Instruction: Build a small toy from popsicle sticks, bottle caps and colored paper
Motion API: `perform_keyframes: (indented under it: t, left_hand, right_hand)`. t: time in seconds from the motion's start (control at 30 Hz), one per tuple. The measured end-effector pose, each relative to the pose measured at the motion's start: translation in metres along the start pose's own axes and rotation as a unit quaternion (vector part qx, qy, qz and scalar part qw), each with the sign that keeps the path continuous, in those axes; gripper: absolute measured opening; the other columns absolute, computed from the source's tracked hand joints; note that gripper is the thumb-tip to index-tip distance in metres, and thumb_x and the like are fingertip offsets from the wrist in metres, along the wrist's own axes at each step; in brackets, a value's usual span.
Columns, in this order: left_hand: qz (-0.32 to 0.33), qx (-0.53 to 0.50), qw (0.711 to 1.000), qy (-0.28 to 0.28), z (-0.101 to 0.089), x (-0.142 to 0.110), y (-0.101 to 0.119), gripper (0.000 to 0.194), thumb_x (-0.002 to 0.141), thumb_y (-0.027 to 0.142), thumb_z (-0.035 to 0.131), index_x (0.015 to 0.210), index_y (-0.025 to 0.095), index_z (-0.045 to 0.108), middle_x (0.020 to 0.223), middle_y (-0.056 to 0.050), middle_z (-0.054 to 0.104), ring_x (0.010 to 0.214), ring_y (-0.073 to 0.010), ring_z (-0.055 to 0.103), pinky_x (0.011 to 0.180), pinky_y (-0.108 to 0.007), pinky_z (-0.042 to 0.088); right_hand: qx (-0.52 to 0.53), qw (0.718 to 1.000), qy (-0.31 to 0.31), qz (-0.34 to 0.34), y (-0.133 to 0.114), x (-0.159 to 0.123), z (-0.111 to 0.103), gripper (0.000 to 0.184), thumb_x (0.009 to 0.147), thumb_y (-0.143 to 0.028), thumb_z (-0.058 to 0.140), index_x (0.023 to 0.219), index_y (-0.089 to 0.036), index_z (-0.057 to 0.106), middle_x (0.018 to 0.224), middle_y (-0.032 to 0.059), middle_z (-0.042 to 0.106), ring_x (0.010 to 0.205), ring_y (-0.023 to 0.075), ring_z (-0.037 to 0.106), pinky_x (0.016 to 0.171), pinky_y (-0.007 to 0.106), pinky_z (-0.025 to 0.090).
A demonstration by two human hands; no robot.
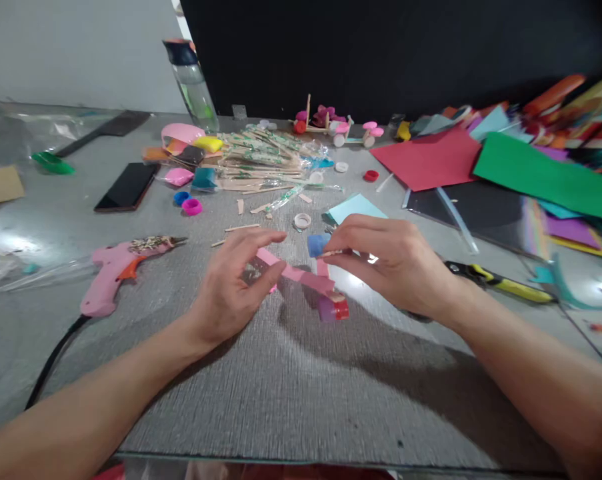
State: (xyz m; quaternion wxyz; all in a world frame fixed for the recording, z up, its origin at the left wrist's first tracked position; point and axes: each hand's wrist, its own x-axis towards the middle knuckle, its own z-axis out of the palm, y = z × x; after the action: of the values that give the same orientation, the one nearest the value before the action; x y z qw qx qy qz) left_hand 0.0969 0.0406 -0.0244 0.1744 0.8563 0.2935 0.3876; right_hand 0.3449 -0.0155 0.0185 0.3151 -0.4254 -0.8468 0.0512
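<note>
A small craft piece is in front of me, made of a folded pink strip (301, 275) with bottle caps and bits of wooden stick. A purple and red cap (333, 309) is at its near end. My left hand (235, 277) is curved around the strip's left part, its thumb and index finger apart, the thumb overlapping the strip. Closed in a pinch, my right hand (388, 257) grips a short wooden stick (333, 253) beside a blue bottle cap (318, 245). The fingers hide part of the stick and whether it joins the strip.
A pink glue gun (111, 270) lies left, near a phone (125, 187). Wrapped wooden sticks (261, 157), loose caps and a water bottle (193, 87) are behind. To the right are a yellow-black cutter (505, 283) and coloured sheets (545, 173). Small finished models (338, 127) stand at the back.
</note>
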Motion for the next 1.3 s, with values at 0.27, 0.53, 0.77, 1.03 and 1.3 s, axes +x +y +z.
perform_keyframes:
  t: [0.27, 0.53, 0.77, 1.03, 1.3]
  left_hand:
    - [-0.074, -0.194, 0.971, -0.119, 0.004, 0.001, 0.000, 0.042, 0.098, 0.025, 0.062, 0.139, 0.027, 0.058, 0.141, -0.008, 0.064, 0.122, -0.0229, 0.064, 0.098, -0.039, 0.054]
    - [0.061, 0.026, 0.950, -0.306, -0.007, 0.011, -0.017, 0.016, 0.099, 0.027, 0.060, 0.111, 0.020, 0.068, 0.112, -0.007, 0.072, 0.105, -0.0244, 0.064, 0.098, -0.045, 0.047]
    - [0.053, 0.222, 0.969, -0.096, -0.012, 0.015, -0.029, 0.021, 0.101, 0.022, 0.057, 0.118, 0.016, 0.068, 0.128, -0.015, 0.067, 0.121, -0.0323, 0.060, 0.103, -0.050, 0.045]
    - [-0.035, -0.199, 0.971, -0.127, -0.010, 0.006, 0.008, 0.038, 0.095, 0.029, 0.071, 0.132, 0.025, 0.065, 0.130, -0.006, 0.069, 0.116, -0.0212, 0.065, 0.094, -0.035, 0.054]
    - [-0.240, -0.454, 0.838, -0.185, 0.000, 0.007, 0.005, 0.032, 0.083, 0.029, 0.081, 0.115, 0.025, 0.075, 0.106, -0.003, 0.074, 0.091, -0.0151, 0.065, 0.074, -0.025, 0.050]
  right_hand:
    - [0.077, 0.994, -0.015, -0.070, -0.008, 0.013, 0.008, 0.011, 0.101, -0.014, 0.061, 0.095, -0.017, 0.069, 0.093, 0.0075, 0.072, 0.086, 0.0184, 0.068, 0.075, 0.032, 0.052]
    - [-0.007, 0.993, 0.114, -0.005, 0.002, 0.012, -0.010, 0.012, 0.098, -0.017, 0.065, 0.090, -0.022, 0.073, 0.086, 0.0048, 0.072, 0.077, 0.0191, 0.067, 0.069, 0.033, 0.049]
    - [-0.010, 0.991, 0.133, 0.004, 0.004, 0.013, -0.015, 0.012, 0.098, -0.017, 0.065, 0.088, -0.021, 0.071, 0.084, 0.0042, 0.071, 0.075, 0.0180, 0.065, 0.068, 0.033, 0.048]
    - [0.174, 0.984, 0.032, -0.005, -0.008, 0.015, -0.001, 0.010, 0.099, -0.016, 0.066, 0.092, -0.020, 0.073, 0.090, 0.0050, 0.072, 0.080, 0.0171, 0.067, 0.072, 0.032, 0.050]
    - [0.341, 0.939, -0.002, 0.039, -0.013, 0.014, 0.011, 0.010, 0.097, -0.019, 0.068, 0.092, -0.021, 0.076, 0.092, 0.0032, 0.071, 0.086, 0.0165, 0.066, 0.077, 0.031, 0.052]
